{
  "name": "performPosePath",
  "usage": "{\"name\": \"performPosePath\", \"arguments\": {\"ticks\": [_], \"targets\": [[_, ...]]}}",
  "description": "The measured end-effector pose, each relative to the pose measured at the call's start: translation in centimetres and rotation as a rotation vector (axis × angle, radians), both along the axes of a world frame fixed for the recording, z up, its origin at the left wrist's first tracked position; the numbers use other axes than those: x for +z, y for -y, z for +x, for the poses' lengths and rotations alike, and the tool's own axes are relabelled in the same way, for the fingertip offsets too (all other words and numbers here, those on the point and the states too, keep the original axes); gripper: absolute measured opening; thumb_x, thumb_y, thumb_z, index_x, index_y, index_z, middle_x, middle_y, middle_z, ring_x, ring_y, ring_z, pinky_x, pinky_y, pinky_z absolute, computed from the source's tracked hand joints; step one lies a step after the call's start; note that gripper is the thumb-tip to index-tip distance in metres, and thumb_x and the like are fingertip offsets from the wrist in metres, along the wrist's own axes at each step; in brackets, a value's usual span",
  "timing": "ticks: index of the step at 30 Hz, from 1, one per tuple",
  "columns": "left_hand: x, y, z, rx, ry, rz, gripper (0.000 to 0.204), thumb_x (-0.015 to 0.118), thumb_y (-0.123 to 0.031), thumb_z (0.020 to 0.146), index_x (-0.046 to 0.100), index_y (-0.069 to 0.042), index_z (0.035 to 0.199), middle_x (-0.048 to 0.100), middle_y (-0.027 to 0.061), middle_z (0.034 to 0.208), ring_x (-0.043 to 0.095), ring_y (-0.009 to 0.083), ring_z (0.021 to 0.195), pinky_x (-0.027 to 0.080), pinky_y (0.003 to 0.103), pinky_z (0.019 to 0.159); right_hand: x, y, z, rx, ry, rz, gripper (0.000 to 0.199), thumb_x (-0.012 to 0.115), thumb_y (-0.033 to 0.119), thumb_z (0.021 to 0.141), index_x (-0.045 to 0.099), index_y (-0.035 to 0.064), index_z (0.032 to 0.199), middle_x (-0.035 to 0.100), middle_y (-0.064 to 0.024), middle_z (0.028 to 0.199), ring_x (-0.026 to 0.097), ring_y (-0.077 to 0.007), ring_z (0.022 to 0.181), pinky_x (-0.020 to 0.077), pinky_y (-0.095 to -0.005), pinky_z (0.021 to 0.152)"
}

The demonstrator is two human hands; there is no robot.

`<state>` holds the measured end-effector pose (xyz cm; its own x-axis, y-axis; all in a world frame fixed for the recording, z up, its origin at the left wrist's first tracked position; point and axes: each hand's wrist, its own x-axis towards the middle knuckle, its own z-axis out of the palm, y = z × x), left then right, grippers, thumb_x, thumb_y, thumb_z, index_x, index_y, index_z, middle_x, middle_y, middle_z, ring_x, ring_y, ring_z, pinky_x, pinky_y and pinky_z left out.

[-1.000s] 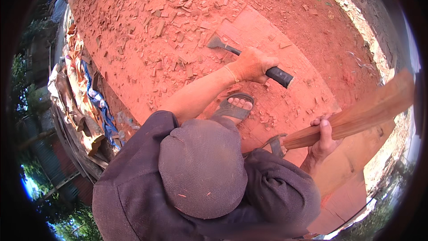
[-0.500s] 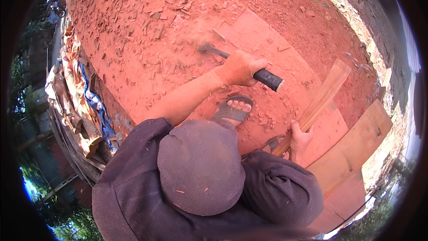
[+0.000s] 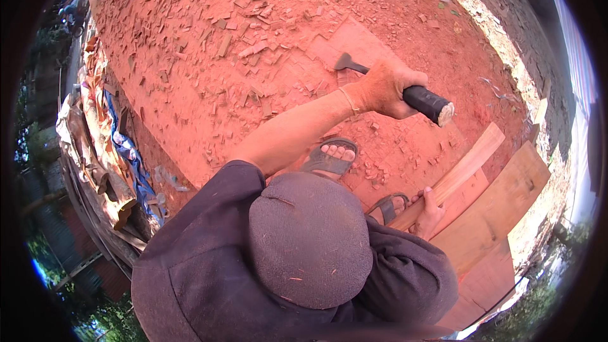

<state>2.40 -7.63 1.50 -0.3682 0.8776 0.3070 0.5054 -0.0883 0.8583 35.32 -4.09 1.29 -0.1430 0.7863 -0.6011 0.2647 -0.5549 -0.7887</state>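
Observation:
My left hand (image 3: 391, 90), reaching across from the left, is closed around the thick black-wrapped handle of a chopping tool (image 3: 429, 103). A slim dark neck leads from beyond my fist to its small flared blade, held out over the chip-strewn surface. My right hand (image 3: 429, 214) grips a narrow wooden board (image 3: 467, 166) near its lower end. The board slants up and to the right, its near end hidden by my sleeve. Between the hands lies a stretch of reddish surface, with the tool clear of the board.
My sandalled feet (image 3: 330, 157) stand close to the board. A wider plank (image 3: 497, 196) lies to the right over a reddish sheet (image 3: 494, 272). Many wood chips (image 3: 225, 44) cover the ground. Cloths and timber (image 3: 104, 152) are piled at the left.
My left hand has moved right with the chopping tool. The board in my right hand has shifted slightly lower, and my right foot has come into clearer view beside it.

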Motion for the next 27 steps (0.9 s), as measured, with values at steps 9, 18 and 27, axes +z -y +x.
{"name": "performPosePath", "arguments": {"ticks": [9, 18, 27], "targets": [[2.3, -3.0, 0.4, -0.095, -0.316, 0.048, 0.025, 0.08, -0.026, 0.065, 0.063, -0.014, 0.079, 0.066, 0.0083, 0.068, 0.069, 0.0327, 0.066, 0.052, 0.045, 0.057, 0.5, -0.5, -0.2, -0.013, -0.075, 0.029, 0.027, 0.073, 0.016, 0.091, 0.056, -0.0008, 0.102, 0.062, -0.0118, 0.078, 0.062, -0.0199, 0.061, 0.0532, -0.0333, 0.051], [-4.0, -5.2, -3.4, 0.021, -0.351, -0.057, 0.019, 0.077, -0.019, 0.069, 0.061, -0.014, 0.08, 0.064, 0.0097, 0.067, 0.068, 0.034, 0.066, 0.05, 0.045, 0.056, 0.3, 0.0, -0.6, -0.008, -0.097, -0.042, 0.034, 0.074, 0.018, 0.09, 0.054, -0.002, 0.109, 0.063, -0.0134, 0.084, 0.064, -0.0203, 0.065, 0.0544, -0.0339, 0.053], [-4.9, -6.2, -4.3, 0.043, -0.363, -0.128, 0.017, 0.076, -0.021, 0.071, 0.062, -0.015, 0.078, 0.065, 0.009, 0.068, 0.069, 0.0335, 0.067, 0.051, 0.045, 0.056, 7.4, -6.8, -2.8, -0.047, -0.319, 0.28, 0.049, 0.073, 0.022, 0.09, 0.049, -0.0001, 0.127, 0.06, -0.0122, 0.093, 0.062, -0.0205, 0.085, 0.0563, -0.0361, 0.073]]}}
